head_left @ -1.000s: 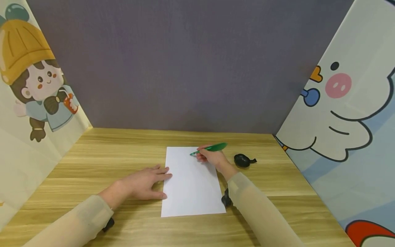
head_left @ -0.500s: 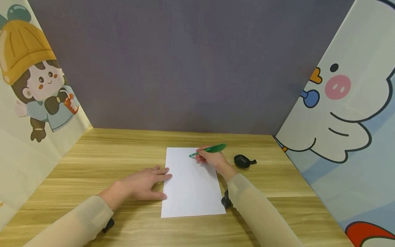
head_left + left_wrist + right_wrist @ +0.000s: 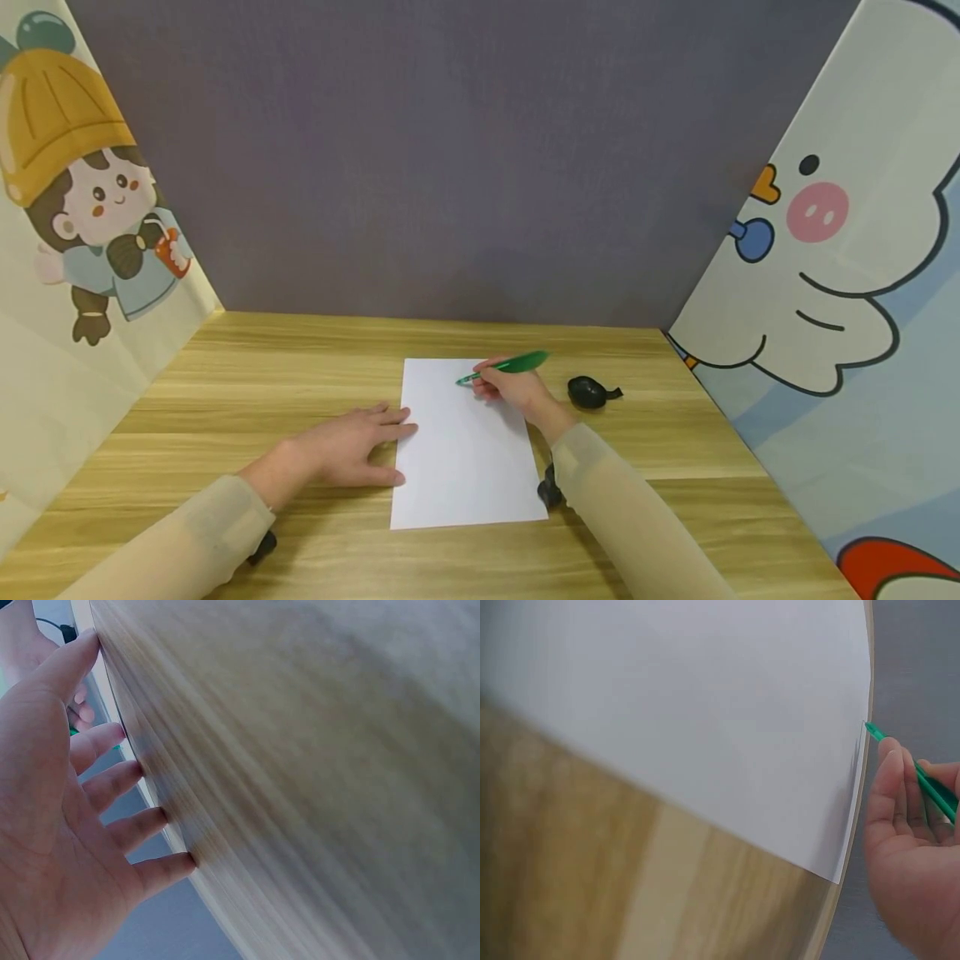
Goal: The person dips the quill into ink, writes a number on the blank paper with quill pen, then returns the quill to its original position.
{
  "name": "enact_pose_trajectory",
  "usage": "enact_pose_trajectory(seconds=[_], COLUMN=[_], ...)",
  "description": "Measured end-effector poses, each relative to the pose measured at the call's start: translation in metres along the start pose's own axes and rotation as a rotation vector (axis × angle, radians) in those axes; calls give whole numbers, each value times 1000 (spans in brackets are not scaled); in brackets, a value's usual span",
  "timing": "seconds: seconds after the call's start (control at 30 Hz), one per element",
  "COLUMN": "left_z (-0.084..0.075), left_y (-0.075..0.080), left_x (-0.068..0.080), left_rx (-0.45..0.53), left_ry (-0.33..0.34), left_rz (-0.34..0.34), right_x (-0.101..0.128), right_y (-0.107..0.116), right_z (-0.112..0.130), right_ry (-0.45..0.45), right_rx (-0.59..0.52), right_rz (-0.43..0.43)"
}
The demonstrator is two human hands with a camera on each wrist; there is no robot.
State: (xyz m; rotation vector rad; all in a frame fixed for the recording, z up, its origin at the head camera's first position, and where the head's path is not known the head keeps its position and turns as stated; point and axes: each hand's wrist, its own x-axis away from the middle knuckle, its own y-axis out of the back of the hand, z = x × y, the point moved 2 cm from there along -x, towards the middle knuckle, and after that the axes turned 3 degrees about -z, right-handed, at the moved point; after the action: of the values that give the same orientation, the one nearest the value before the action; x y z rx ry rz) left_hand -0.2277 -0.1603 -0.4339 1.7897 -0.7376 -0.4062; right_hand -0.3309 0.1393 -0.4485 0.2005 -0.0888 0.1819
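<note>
A white sheet of paper (image 3: pixel 465 467) lies upright before me on the wooden table. Over its upper right part, my right hand (image 3: pixel 519 392) pinches a green pen (image 3: pixel 523 362) with a broad leaf-shaped end. In the head view the pen slants, its tip down at the left; in the right wrist view the tip (image 3: pixel 868 726) meets the paper. My left hand (image 3: pixel 348 447) rests at the sheet's left edge, fingers spread and fairly straight, with some fingertips overlapping the paper. The left wrist view shows these fingertips (image 3: pixel 154 817) against the table surface.
A black rounded object with a short stem (image 3: pixel 587 392) sits right of the paper. Another dark object (image 3: pixel 550 488) shows beside my right sleeve, and one (image 3: pixel 264 547) beside my left cuff. A grey panel (image 3: pixel 450 167) stands behind the table, with cartoon-printed walls at both sides.
My right hand and the pen have shifted slightly left, the pen tip also a little toward me. The left hand and the paper stay put.
</note>
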Motion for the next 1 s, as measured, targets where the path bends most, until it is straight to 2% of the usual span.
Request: enact_pose_trajectory(seconds=[1.0], left_z=[1], left_y=[1], left_x=[0], left_rx=[12], left_ry=[-6], left_rz=[-7], right_x=[7], right_y=[-4], right_z=[2], right_ry=[-28], right_rx=[1], right_rz=[57])
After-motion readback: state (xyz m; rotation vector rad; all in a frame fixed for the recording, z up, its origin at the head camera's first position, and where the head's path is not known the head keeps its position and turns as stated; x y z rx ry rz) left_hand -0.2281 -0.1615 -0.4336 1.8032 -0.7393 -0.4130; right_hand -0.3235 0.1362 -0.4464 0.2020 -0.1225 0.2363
